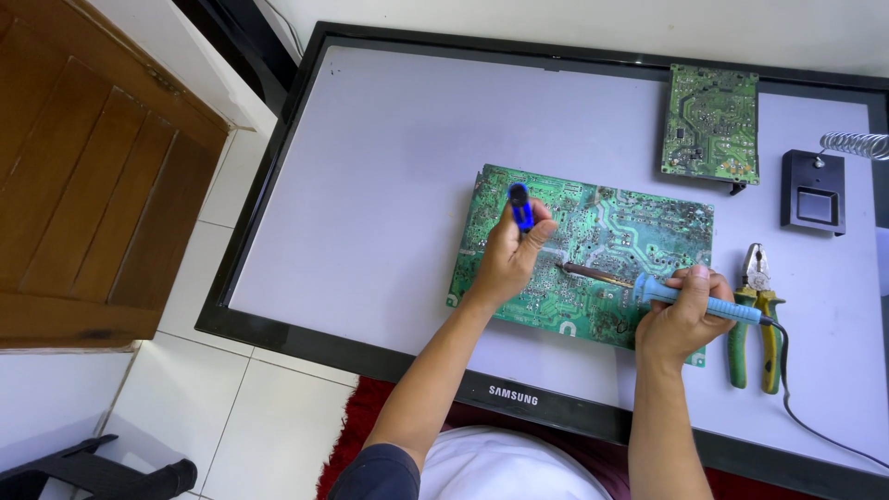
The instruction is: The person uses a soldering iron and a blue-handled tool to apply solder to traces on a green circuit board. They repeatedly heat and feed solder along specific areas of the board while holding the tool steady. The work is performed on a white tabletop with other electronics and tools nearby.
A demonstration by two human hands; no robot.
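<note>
Here a large green circuit board (593,250) is laid solder side up on a flat-screen television (370,185) that lies face up as a work surface. A blue-handled soldering iron (667,293) is gripped in the right hand (681,319), fingers wrapped shut around the handle, its tip set down near the middle of the board. A blue desoldering pump (520,206) is held upright in the left hand (507,261), fingers closed round the barrel, nozzle aimed at the board just beside the iron tip; whether it touches cannot be told. Risks are judged: the screen under the board could be scorched or scratched if the hot tip slips off the board edge; nearby pads could be lifted if heat is held too long; the iron cord (815,417) trailing off the right side could be snagged and the tip dragged. The board lies directly under both hands, the left resting on its left half, the right at its lower right edge. Green-and-yellow pliers (755,324), a smaller circuit board (711,123) and a black iron stand (815,190) are left to the right.
</note>
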